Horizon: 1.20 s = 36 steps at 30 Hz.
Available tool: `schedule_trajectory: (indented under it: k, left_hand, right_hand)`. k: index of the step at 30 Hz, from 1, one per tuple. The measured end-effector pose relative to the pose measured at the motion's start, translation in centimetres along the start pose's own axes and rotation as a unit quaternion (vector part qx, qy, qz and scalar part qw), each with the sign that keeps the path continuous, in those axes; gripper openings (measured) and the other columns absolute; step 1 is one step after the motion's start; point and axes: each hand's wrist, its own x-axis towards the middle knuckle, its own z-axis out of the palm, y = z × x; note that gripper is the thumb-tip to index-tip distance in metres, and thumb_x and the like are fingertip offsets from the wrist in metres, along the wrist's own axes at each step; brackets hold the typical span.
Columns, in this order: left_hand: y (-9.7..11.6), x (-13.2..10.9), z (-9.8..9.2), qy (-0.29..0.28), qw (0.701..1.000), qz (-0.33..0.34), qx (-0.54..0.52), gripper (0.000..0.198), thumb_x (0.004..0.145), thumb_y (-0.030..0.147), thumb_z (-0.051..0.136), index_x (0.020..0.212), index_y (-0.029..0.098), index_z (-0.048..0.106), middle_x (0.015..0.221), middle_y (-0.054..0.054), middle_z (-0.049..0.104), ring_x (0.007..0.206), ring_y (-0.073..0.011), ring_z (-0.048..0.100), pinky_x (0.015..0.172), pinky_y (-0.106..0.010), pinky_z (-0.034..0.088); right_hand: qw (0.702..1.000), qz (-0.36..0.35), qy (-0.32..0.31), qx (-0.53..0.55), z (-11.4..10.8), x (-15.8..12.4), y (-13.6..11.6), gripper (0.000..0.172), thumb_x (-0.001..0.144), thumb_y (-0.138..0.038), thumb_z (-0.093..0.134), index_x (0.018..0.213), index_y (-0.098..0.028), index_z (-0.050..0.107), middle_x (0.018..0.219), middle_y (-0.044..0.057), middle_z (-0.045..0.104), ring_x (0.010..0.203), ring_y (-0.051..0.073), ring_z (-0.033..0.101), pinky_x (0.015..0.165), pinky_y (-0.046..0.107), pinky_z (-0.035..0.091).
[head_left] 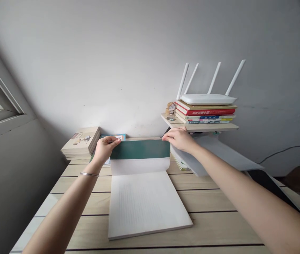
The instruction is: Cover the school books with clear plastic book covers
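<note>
Green band (140,150) pinched at both ends above an open book (144,206)

Smooth and matte, straight along the top edge; below it, a white sheet (139,167) curving up from the book's far end; pages (163,197) white, squared at the corners, faintly lined with print, lying flat on a pale wooden table (218,225) of slats parted by dark gaps, just nearer than the band; at the left end, left hand (104,148) nearly closed, thumb and fingers pinching near the top corner, thin silver bracelet (89,174) around the wrist; at the right end, right hand (180,138) bent into a pinch, fingers curled, on the other corner; beyond, to the left, squared stack of beige books (82,141); to the right, on a wooden shelf (213,127), white router (208,99) with four rod-shaped antennas (236,77) atop piled books (205,113).
</note>
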Motion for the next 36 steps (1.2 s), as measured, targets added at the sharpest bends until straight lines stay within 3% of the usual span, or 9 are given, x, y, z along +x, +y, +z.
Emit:
schedule_trajectory:
  k: [5,8,13,15,18,23,29,33,36]
  left_hand:
    - [1.0,-0.7,-2.0,-0.015,0.998,0.002,0.053,0.024,0.068,0.041,0.068,0.073,0.018,0.072,0.069,-0.005,0.069,0.062,-0.0156,0.058,0.059,-0.026,0.043]
    - [1.7,-2.9,-4.3,-0.026,0.983,0.093,0.157,0.018,0.074,0.037,0.065,0.074,0.020,0.072,0.073,-0.005,0.071,0.064,-0.0164,0.060,0.060,-0.026,0.045]
    - [2.3,-11.0,-7.5,-0.129,0.857,0.355,0.350,0.014,0.080,0.019,0.059,0.088,0.025,0.069,0.078,-0.001,0.071,0.070,-0.0152,0.064,0.071,-0.028,0.048]
    - [1.8,-14.9,-8.0,-0.198,0.796,0.422,0.386,0.025,0.082,0.012,0.053,0.102,0.023,0.065,0.090,-0.004,0.071,0.082,-0.0166,0.064,0.079,-0.031,0.049]
    - [0.3,-19.9,-7.5,-0.225,0.732,0.486,0.422,0.025,0.084,0.011,0.048,0.100,0.016,0.065,0.097,-0.008,0.069,0.093,-0.0215,0.062,0.084,-0.038,0.049]
    - [-2.4,-23.7,-5.9,-0.223,0.738,0.454,0.447,0.020,0.083,0.012,0.046,0.088,0.014,0.065,0.096,-0.009,0.068,0.093,-0.0228,0.060,0.084,-0.038,0.049]
    - [-2.4,-23.7,-5.7,-0.241,0.752,0.409,0.457,0.016,0.084,0.016,0.049,0.091,0.016,0.064,0.106,-0.010,0.065,0.100,-0.0238,0.058,0.094,-0.042,0.043]
    - [-1.2,-22.4,-4.4,-0.295,0.706,0.400,0.504,0.035,0.084,0.018,0.048,0.118,0.014,0.055,0.126,-0.016,0.057,0.116,-0.0281,0.051,0.096,-0.043,0.042]
    - [-1.1,-22.0,-2.7,-0.319,0.677,0.399,0.529,0.047,0.083,0.019,0.051,0.130,0.016,0.046,0.122,-0.019,0.059,0.110,-0.0315,0.056,0.086,-0.042,0.047]
  right_hand:
    - [0.998,-0.054,0.036,0.013,-1.1,-1.4,-0.6,0.021,0.085,-0.030,0.055,0.073,-0.026,0.071,0.078,0.001,0.073,0.079,0.019,0.063,0.087,0.040,0.030]
    - [0.994,-0.082,0.054,0.051,-2.1,-3.7,-1.3,0.020,0.085,-0.032,0.055,0.074,-0.028,0.072,0.080,0.000,0.073,0.079,0.020,0.065,0.086,0.041,0.036]
    - [0.982,-0.151,0.045,0.103,-2.8,-12.1,-3.0,0.026,0.084,-0.021,0.055,0.100,-0.036,0.069,0.092,-0.002,0.073,0.085,0.019,0.067,0.086,0.039,0.047]
    - [0.974,-0.210,0.042,0.069,-2.1,-16.2,-3.8,0.044,0.083,-0.012,0.053,0.120,-0.034,0.058,0.107,-0.002,0.069,0.097,0.019,0.065,0.090,0.038,0.049]
    - [0.972,-0.233,0.009,0.006,-0.2,-21.4,-4.6,0.057,0.084,-0.006,0.040,0.137,-0.026,0.040,0.120,0.001,0.062,0.110,0.019,0.059,0.094,0.037,0.048]
    - [0.954,-0.291,-0.033,-0.071,2.5,-25.3,-4.7,0.058,0.082,-0.005,0.038,0.138,-0.015,0.039,0.127,0.006,0.057,0.117,0.020,0.054,0.094,0.035,0.050]
    - [0.960,-0.263,-0.017,-0.099,2.9,-25.5,-6.0,0.041,0.082,-0.010,0.052,0.122,-0.016,0.058,0.117,0.009,0.064,0.110,0.023,0.059,0.094,0.039,0.051]
    - [0.964,-0.248,0.009,-0.093,3.4,-24.0,-8.2,0.024,0.084,-0.014,0.054,0.105,-0.015,0.066,0.111,0.012,0.067,0.107,0.024,0.060,0.093,0.039,0.051]
    - [0.952,-0.286,0.000,-0.111,4.1,-22.6,-9.6,0.027,0.086,-0.012,0.047,0.104,-0.013,0.066,0.111,0.013,0.067,0.107,0.025,0.060,0.088,0.039,0.052]
